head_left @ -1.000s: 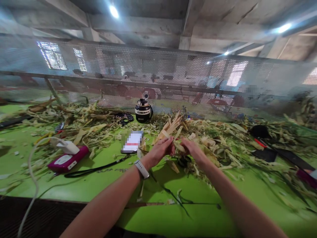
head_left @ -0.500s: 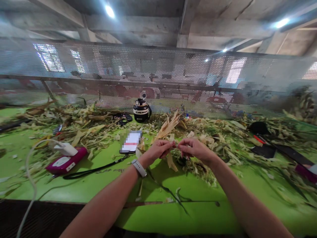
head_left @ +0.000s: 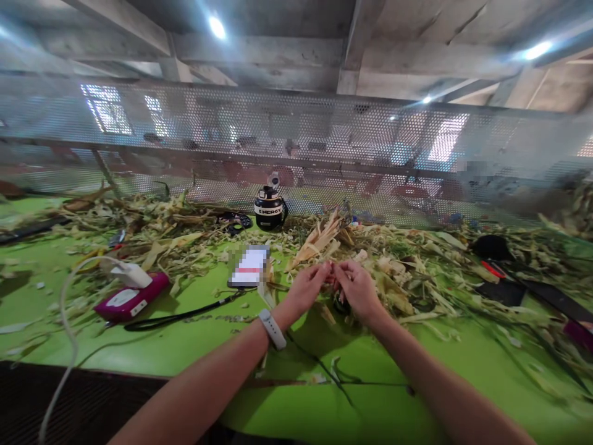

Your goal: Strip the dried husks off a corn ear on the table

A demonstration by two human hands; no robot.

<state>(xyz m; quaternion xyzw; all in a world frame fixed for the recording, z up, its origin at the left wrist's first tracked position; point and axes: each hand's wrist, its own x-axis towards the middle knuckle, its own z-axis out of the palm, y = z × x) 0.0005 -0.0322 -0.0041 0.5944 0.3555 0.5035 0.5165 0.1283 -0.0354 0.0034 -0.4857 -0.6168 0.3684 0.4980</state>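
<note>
My left hand [head_left: 307, 288], with a pale watch on its wrist, is closed, its fingertips pinched. Fingertip to fingertip with it, my right hand [head_left: 358, 289] is closed in a pinch too. Whatever lies between the fingers is too small and hidden to make out. Just behind the hands is a bundle of dry, tan corn husk [head_left: 319, 238]. A small dark round thing [head_left: 341, 304], partly covered, sits under my right hand. Pale husk scraps [head_left: 398, 293] are heaped to the right of it.
A phone [head_left: 250, 266] with a black strap [head_left: 180, 319] lies left of my hands. Farther left are a magenta power strip [head_left: 132, 300] and white charger [head_left: 134, 275]. A black "ENERGY" bottle [head_left: 269, 209] stands before the perforated screen [head_left: 296, 130]. A black cap-like object [head_left: 492, 247] lies right.
My hands have come together, the right one moving left until the fingertips meet. The whole view has shifted slightly, so the table things appear a little farther right.
</note>
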